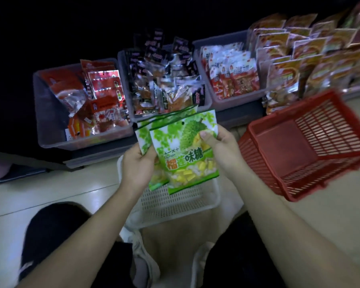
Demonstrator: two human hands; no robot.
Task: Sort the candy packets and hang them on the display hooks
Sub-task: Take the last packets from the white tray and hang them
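Bins (50,121) of glossy snacks line the back; a red mesh basket (283,146) tilts at right. Left hand (138,165) and right hand (222,148) grip shiny green packets (185,154) above a white perforated basket (175,206).

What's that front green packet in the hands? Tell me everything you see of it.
The front green packet is a glossy plastic pouch printed with a durian, leaves and yellow candies, with a small hang hole near its top. It is held upright above a white basket. The right hand pinches its right edge, thumb on front; the left hand grips its left side with similar packets behind.
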